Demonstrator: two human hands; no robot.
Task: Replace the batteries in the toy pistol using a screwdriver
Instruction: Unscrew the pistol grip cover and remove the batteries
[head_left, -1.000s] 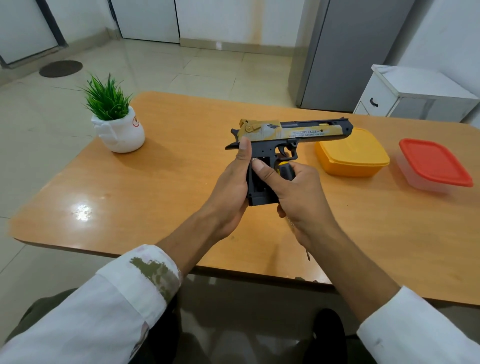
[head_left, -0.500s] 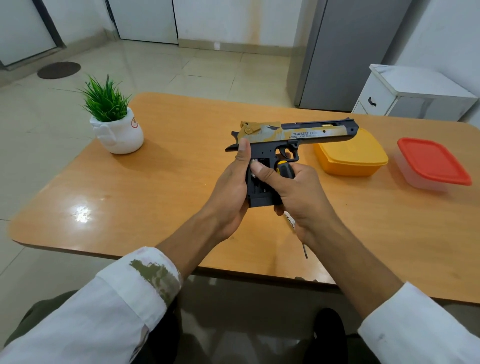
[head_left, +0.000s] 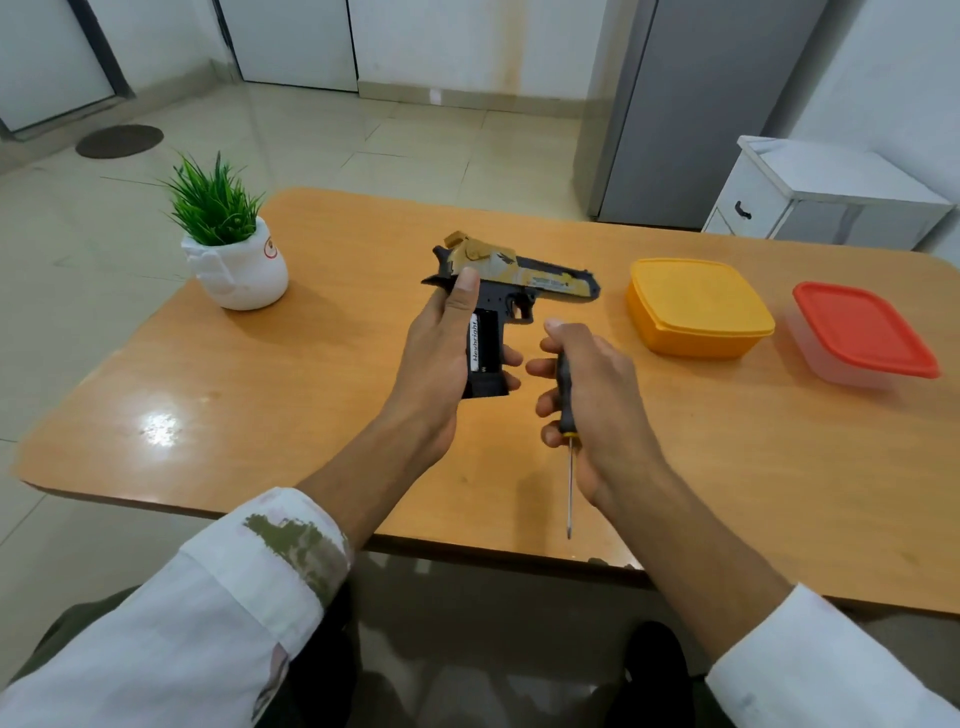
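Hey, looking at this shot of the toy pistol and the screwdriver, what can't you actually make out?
All from the head view:
- How many batteries sit in the toy pistol grip: the left hand covers part of it; one battery shows.
- Tip type of the screwdriver: too small; the right hand hides most of its handle.
- Contents of the yellow container: opaque lid.
- Print on the pistol's slide: too small.

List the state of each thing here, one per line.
Gold-and-black toy pistol: gripped by left hand, battery compartment open.
Black battery with white label: seated in the grip.
Black-handled screwdriver: gripped by right hand, clear of the pistol, tip toward the person.
Yellow plastic box: lid on.
Clear plastic box, red lid: closed.
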